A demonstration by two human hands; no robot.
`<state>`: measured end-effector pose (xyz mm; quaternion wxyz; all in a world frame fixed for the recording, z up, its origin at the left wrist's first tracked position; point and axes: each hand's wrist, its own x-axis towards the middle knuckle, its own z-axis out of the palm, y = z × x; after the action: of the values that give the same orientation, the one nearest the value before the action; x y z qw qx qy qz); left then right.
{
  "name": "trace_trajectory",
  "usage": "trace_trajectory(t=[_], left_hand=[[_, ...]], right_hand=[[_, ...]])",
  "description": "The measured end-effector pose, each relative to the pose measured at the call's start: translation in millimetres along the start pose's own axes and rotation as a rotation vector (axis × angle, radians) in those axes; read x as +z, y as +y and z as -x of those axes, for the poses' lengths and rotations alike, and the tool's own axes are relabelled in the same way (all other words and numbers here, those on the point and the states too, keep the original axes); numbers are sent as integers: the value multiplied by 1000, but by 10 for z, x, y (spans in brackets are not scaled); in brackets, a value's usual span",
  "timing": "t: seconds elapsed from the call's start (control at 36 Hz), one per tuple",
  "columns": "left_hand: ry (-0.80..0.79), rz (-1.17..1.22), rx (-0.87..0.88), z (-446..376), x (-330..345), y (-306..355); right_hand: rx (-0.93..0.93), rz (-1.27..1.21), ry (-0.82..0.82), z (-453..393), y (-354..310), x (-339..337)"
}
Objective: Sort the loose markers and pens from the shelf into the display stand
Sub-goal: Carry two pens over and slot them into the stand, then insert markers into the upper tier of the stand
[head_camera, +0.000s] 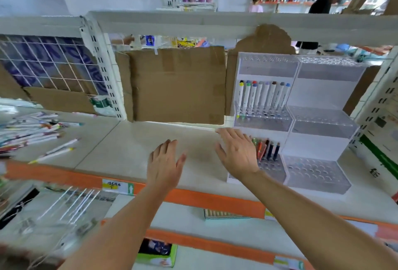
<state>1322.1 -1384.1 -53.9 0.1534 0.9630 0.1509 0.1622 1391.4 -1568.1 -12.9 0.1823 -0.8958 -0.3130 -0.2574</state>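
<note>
- Both my hands are empty: the left hand (164,162) and the right hand (235,153) hover flat over the bare middle of the shelf (133,140), fingers spread, holding nothing.
- The loose pens (32,134) lie in a heap at the far left of the shelf, well apart from both hands; two strays (57,150) lie nearer.
- The stand (299,119) sits on the right, just beside my right hand. Its upper tier holds a row of markers (261,95); the lower front tier has a few pens (267,149).
- I judge the next step is a reach left: take the strays first with the left hand, one or two at a time, so they don't roll.
- The right half of the stand looks unfilled, so there are holes to spare.
- Cardboard (176,84) backs the shelf; nothing blocks the path between heap and stand.
- The picture is blurred at the left, so I can't tell markers from pens there.
</note>
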Motion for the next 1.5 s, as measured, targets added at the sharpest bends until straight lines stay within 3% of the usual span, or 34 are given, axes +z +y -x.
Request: trace_trajectory(t=[0.11,0.17,0.31,0.56,0.75,0.97,1.31,1.5], left_hand=[[-55,-58,-152,187,-110,-379],[-68,-73,-219,285,-186,-590],[-54,-151,-369,495,-476,-1104],[-63,-86,-529,644,-901,-2194],[-119,-112,-521,551,-1242,-2953],[-130,-112,-454,384,-1285,-3560],[-6,-119,-424,-174,-1121,-3822],[-59,-158,-317,-527,-1015,-3891]], right_hand=[[-55,11,-313,-90,-373,252],[-77,-2,-393,-129,-560,388],[-153,-47,-499,-273,-1082,642],[-284,-62,-570,-727,-2155,1083],[-261,-19,-616,-1051,-2939,1505],[-155,13,-651,-1278,-3350,1948],[-189,-18,-734,-1826,-3505,2555],[-329,-82,-740,-2033,-3555,2916]])
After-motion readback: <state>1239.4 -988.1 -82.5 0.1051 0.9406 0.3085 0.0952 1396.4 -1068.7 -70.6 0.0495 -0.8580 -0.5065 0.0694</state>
